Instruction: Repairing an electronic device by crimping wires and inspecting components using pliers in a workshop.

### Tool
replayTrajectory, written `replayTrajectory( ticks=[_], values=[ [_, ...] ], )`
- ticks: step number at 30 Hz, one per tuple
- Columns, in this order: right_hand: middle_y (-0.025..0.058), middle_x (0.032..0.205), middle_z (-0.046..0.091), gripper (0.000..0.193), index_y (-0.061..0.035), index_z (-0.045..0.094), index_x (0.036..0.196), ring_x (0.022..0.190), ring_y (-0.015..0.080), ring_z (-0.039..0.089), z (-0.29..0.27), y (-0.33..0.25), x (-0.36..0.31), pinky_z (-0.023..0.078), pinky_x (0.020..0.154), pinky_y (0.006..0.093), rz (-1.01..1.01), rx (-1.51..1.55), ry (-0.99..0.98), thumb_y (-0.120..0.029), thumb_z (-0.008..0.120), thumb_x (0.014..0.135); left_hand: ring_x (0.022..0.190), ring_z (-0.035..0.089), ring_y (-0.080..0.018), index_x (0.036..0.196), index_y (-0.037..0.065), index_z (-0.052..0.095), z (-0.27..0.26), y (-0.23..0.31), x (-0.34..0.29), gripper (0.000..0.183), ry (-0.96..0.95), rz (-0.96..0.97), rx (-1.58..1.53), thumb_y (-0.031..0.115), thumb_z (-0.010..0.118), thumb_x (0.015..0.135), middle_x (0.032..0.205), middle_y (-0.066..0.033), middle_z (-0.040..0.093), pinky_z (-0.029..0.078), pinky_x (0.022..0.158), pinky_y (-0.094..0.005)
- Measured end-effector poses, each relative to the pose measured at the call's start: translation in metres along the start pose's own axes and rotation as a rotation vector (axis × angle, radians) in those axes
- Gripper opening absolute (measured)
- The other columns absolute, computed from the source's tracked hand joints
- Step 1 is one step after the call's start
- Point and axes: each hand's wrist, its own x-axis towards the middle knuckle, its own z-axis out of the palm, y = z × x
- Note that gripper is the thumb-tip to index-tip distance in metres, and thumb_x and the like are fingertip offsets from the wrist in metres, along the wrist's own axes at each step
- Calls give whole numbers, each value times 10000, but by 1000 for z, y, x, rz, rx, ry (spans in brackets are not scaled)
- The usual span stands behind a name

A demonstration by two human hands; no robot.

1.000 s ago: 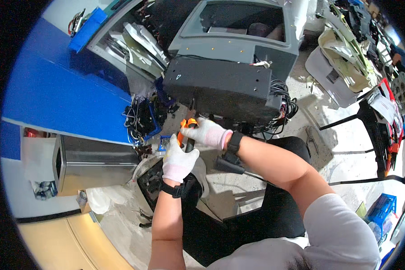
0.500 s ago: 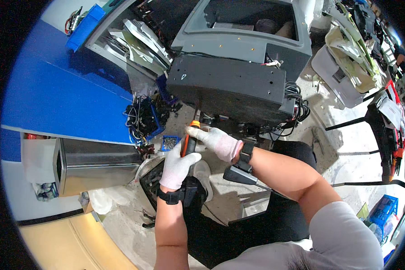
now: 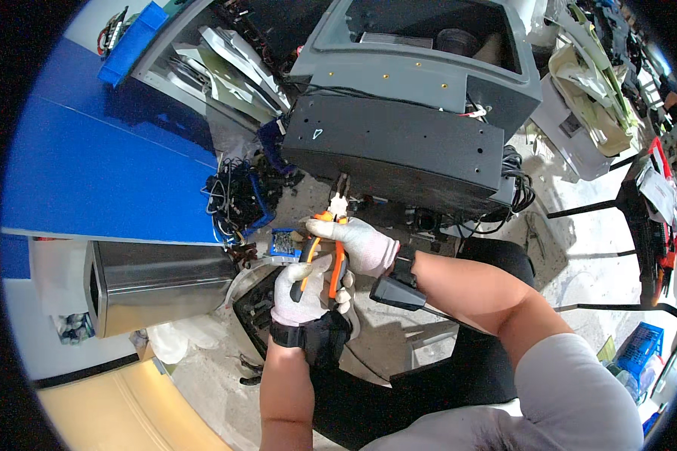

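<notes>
Gripping orange-handled pliers w/ both gloved hands, tool standing nearly upright, nose pointing up at the underside edge of a big dark grey machine housing. Left hand is clenched round the lower part of the handles; right hand is wrapped over the top of them, fingers curled across, just below the pivot. Pliers' tips sit right at a small white bit by the housing's lower edge; can't tell if they're biting it or only touching. White knit gloves on both, black strap at the left wrist, black wrist device on the right forearm. Above the dark housing, a lighter grey open-topped casing. Off to the person's left: tangle of black cables, small blue parts box just beside the hands, shiny steel cabinet lower down, blue panel behind. Black chair seat under the right arm, dusty concrete floor to the right
</notes>
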Motion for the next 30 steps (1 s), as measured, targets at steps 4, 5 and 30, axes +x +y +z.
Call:
replayTrajectory(
  ticks=[4,5,30],
  values=[
    [45,846,655,246,-60,632,921,753,124,622,13,-11,-10,513,684,275,53,-116,97,-284,672,826,701,610,-362,1173,-49,464,-9,1,2,601,-22,33,-72,378,513,753,922,-236,597,511,587,-438],
    [45,846,655,246,-60,632,921,753,124,622,16,-10,-9,513,684,275,56,-119,92,-284,672,826,670,600,-385,1173,-52,468,-11,2,2,562,-10,41,-64,338,510,770,912,-251,597,495,578,-445],
    [73,939,640,503,36,567,1037,844,121,586,26,-7,-10,473,771,276,-144,-590,344,-383,688,788,686,560,-126,952,-33,609,-5,15,-14,337,389,211,782,186,635,697,788,-61,607,435,661,-235]
  ],
)
